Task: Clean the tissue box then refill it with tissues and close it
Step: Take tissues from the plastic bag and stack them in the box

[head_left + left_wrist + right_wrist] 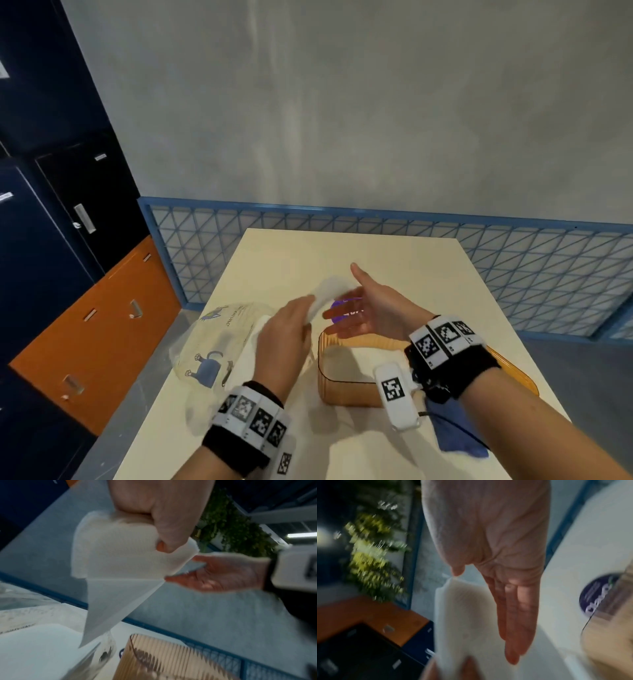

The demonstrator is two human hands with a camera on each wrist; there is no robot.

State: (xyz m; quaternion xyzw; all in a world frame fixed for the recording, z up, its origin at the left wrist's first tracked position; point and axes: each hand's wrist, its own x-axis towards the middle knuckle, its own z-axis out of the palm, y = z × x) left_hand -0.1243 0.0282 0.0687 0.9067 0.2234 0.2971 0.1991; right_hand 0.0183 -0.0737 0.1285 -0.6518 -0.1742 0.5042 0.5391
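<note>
My left hand pinches a folded stack of white tissues between thumb and fingers and holds it in the air above the table. In the left wrist view the tissues hang from the left hand, one sheet trailing down. Right beside the stack is my right hand, fingers straight and palm facing it, holding nothing; contact is unclear. The amber ribbed tissue box stands open just below both hands. The right wrist view shows the right hand next to the tissues.
A clear plastic tissue pack with cat pictures lies left of the box. A blue cloth lies under my right forearm. A purple round label shows behind my fingers. The cream table ends at a blue mesh fence.
</note>
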